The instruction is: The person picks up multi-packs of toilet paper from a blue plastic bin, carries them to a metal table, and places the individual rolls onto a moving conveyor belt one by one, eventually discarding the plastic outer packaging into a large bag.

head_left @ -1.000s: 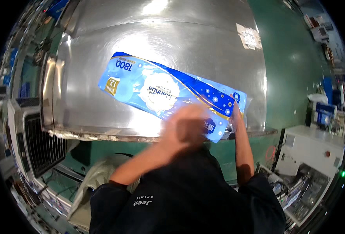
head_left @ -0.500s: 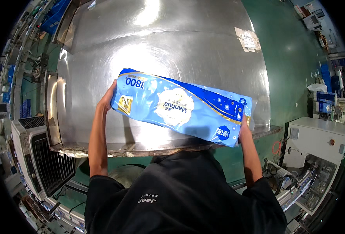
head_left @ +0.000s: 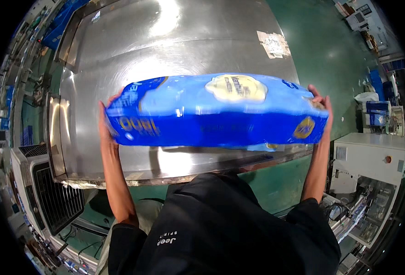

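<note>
A long blue plastic-wrapped pack (head_left: 216,112) with a pale oval label hangs lifted above the steel table (head_left: 175,41), lying crosswise in front of me. My left hand (head_left: 105,121) presses against its left end and my right hand (head_left: 322,103) clasps its right end. Both forearms rise from the lower edge, one at each end of the pack. Most of each palm is hidden behind the pack.
A taped paper patch (head_left: 272,43) sits on the table's far right. A white cabinet machine (head_left: 369,158) stands at the right on the green floor. A grilled white unit (head_left: 46,192) is at the lower left. Blue items (head_left: 62,20) lie beyond the table's far left corner.
The pack has risen off the table toward the camera and turned level, its dark blue side now facing me. My left hand came to its left end a second ago and holds there.
</note>
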A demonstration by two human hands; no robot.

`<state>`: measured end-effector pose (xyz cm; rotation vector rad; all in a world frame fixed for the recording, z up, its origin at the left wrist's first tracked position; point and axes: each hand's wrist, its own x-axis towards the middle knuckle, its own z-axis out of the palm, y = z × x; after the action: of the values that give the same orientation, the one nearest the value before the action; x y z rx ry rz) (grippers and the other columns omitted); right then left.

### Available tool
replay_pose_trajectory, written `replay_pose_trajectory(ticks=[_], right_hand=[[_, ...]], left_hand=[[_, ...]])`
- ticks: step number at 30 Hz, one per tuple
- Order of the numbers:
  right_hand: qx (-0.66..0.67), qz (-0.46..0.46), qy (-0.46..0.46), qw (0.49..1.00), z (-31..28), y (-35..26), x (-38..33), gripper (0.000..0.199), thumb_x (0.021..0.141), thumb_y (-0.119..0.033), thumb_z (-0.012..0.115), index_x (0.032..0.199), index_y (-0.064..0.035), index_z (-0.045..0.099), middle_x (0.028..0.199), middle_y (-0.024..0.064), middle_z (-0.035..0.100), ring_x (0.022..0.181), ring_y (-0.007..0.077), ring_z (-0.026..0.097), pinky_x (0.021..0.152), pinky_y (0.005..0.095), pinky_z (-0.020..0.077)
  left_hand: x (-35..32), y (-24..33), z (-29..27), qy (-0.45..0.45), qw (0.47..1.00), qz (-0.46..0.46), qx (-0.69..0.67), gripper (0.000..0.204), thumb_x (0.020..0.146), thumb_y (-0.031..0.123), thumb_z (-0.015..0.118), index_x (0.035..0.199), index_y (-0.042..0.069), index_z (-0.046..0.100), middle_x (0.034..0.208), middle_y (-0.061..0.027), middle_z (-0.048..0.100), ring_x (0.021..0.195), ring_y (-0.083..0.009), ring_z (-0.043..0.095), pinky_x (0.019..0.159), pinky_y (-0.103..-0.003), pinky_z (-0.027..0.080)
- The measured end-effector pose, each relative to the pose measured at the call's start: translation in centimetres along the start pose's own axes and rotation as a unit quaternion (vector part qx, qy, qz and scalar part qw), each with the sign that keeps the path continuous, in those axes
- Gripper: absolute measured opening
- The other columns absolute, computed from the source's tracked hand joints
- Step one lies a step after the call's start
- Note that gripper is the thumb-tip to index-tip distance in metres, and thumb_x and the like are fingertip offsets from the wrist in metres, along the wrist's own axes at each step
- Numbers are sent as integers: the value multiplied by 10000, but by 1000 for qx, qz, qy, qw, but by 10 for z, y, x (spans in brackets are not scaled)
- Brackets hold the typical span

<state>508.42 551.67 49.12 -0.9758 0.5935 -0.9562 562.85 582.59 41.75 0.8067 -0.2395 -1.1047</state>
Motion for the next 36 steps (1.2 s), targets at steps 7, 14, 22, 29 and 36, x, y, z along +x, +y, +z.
replay_pose_trajectory(ticks=[7,14,22,29,36], right_hand=[[-390,118,147,901,-101,138,-91,572,929,-219,677,1416,-54,426,1300,92,517,1161,210,532,990,331,460],[-165,304,166,924,-122,140,-54,563,1071,-495,445,1362,-21,535,1131,81,680,984,174,659,915,329,524],[-832,191,-88,513,-67,75,-48,517,1026,-440,533,883,18,725,799,256,692,745,399,680,712,473,509],[-622,-79,-331,705,151,186,31,312,958,-306,607,855,-27,700,845,206,678,817,418,646,739,512,498],[-714,-175,-498,460,273,278,69,342,935,-355,634,784,-76,760,813,166,735,804,344,729,699,479,568]], left_hand=[[5,-126,-42,103,938,-116,311,653,986,433,650,1474,39,471,1309,-121,651,1140,-190,661,950,-322,551],[29,-107,-45,96,921,-267,268,750,945,632,602,1374,17,576,1206,-151,720,945,-229,749,846,-358,622],[27,-128,-6,268,595,-2,758,655,989,628,480,1293,68,633,1014,-275,725,943,-471,700,860,-540,536],[11,-121,12,239,593,-14,768,670,1001,627,453,1195,7,616,894,-283,726,860,-437,725,781,-527,565],[17,-130,14,264,543,47,796,501,1063,473,406,987,38,642,758,-248,707,729,-443,710,684,-541,559]])
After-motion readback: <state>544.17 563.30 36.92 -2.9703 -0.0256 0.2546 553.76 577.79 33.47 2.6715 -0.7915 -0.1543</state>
